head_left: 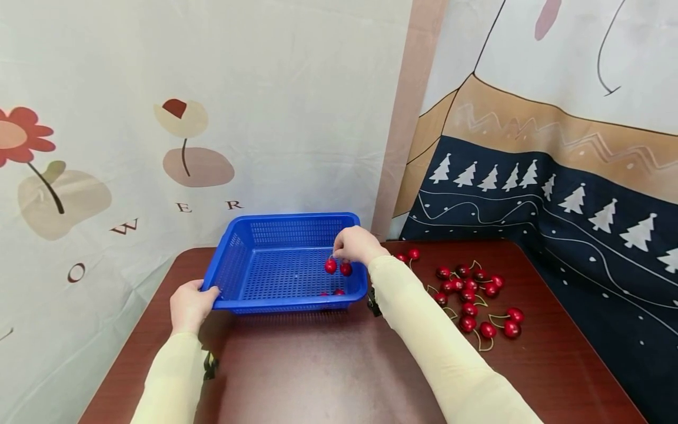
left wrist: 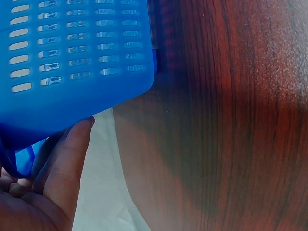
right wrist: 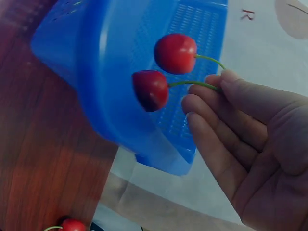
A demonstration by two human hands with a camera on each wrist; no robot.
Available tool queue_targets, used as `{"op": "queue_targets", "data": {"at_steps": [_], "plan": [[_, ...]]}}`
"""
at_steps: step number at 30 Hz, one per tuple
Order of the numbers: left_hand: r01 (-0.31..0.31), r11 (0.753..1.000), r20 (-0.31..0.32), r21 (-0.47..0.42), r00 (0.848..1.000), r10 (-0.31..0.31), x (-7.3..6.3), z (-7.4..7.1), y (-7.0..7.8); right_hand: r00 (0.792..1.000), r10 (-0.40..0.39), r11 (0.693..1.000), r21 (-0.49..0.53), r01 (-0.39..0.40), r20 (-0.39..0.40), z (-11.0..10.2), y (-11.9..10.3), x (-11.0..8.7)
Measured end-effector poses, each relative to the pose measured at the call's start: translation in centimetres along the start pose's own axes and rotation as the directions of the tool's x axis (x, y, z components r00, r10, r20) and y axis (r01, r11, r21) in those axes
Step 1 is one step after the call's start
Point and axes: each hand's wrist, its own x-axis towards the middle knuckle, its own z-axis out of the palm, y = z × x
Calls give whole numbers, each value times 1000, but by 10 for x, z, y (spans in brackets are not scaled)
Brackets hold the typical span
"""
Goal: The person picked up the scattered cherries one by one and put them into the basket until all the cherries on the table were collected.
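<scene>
A blue plastic basket (head_left: 286,304) with slotted walls stands at the back of the table. My left hand (head_left: 193,305) grips its near left corner, and in the left wrist view the thumb (left wrist: 72,159) lies against the rim. Over the basket's right end, my right hand (head_left: 358,244) pinches the green stems of two red cherries (right wrist: 175,53) between thumb and forefinger. Those cherries hang side by side below the fingertips. Beneath them, two more cherries (head_left: 339,292) show partly behind the basket's near wall.
Several loose cherries (head_left: 469,295) with stems lie scattered on the brown wooden table (head_left: 318,365), right of the basket. A few sit farther back near a cherry (head_left: 414,254) beside my right forearm. Printed cloth (head_left: 296,106) hangs behind the table.
</scene>
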Motion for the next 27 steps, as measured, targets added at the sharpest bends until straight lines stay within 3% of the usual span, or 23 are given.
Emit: {"op": "queue_targets", "data": {"at_steps": [6, 9, 27], "plan": [[-9, 1000, -3, 7, 1000, 9, -1, -1, 2, 997, -39, 978, -200, 52, 67, 8, -2, 0], [-19, 1000, -7, 19, 1000, 19, -3, -2, 3, 995, -54, 965, -252, 75, 87, 12, -2, 0], [-11, 1000, 2, 18, 1000, 11, -4, -2, 3, 990, -66, 952, -288, 100, 128, 24, -3, 1]]}}
